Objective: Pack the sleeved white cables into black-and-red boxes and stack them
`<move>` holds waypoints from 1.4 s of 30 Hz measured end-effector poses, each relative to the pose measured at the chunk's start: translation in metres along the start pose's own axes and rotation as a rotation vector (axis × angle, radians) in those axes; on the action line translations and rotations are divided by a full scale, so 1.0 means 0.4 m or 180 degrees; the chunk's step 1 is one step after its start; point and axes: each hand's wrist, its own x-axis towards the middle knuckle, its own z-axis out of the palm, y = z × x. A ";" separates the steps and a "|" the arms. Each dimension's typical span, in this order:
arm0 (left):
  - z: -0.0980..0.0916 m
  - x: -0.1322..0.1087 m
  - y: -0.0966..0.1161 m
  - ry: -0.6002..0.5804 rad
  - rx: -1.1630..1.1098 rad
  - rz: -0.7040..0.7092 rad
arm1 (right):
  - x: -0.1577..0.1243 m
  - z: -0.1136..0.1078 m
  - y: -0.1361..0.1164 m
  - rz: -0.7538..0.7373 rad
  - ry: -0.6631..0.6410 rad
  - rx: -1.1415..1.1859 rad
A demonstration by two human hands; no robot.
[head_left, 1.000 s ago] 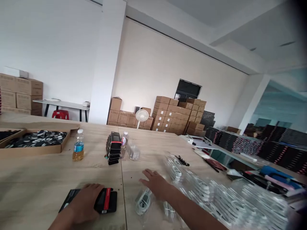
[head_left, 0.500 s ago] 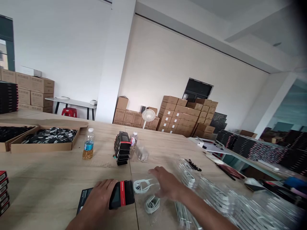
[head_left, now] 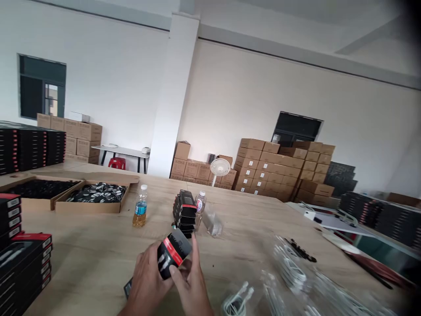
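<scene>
The right hand (head_left: 192, 284) has moved from the bagged cables (head_left: 236, 305) to the black box (head_left: 170, 253), now raised at lower centre of the frame. Both hands hold it, the left hand (head_left: 144, 276) at its left side. Wooden table (head_left: 240, 259) below; cartons (head_left: 272, 163) right of centre, against a white wall (head_left: 250, 79).

Head camera faces forward (hands (head_left: 146, 276) (head_left: 194, 285) close below).

Black box (head_left: 169, 256), 1 red band (head_left: 173, 250)
</scene>
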 end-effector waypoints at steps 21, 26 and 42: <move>-0.009 0.004 0.005 -0.1210 -0.2767 -0.0903 | 0.001 -0.054 0.092 0.0626 -0.0040 0.0850; -0.001 0.008 0.002 -0.1047 -0.2780 -0.1056 | 0.008 -0.050 0.125 0.0971 0.0266 0.1328; -0.031 0.015 -0.014 -0.1686 -0.2857 -0.0949 | 0.001 -0.057 0.104 0.0562 -0.0288 0.0585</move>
